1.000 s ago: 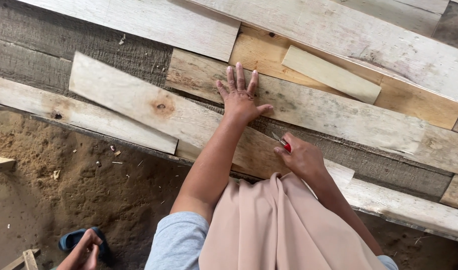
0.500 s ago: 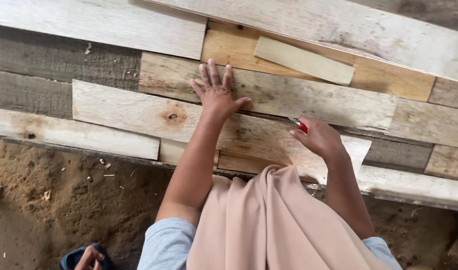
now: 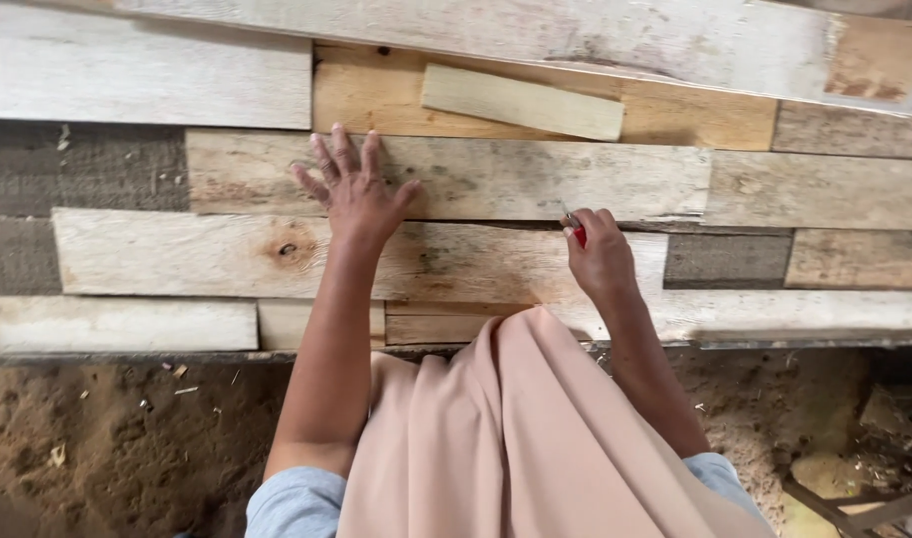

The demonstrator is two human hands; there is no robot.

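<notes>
1. Here, the left hand (image 3: 354, 191) lies flat with fingers spread and released on a weathered grey-brown plank (image 3: 496, 179) in the middle rows of the plank surface (image 3: 127, 70); it grips nothing; its heel reaches onto the pale knotted board (image 3: 197, 254) just below.
2. The right hand (image 3: 601, 261) is clenched around a small red-handled tool (image 3: 577, 232); only a bit of red and a short metal tip show above the fingers, so what kind of tool it is cannot be told; the tip sits at the seam between the weathered plank and the knotted board, right of the middle of the surface.
3. A short pale wood strip (image 3: 522, 103) lies slightly tilted on an orange-toned board (image 3: 376, 95) toward the far edge, well apart from both hands.
4. Along the near edge, sawdust-covered ground (image 3: 117, 448) lies below the planks; a beige cloth (image 3: 516, 448) hangs between the forearms, with light grey-blue sleeves (image 3: 292, 503) at the bottom.
</notes>
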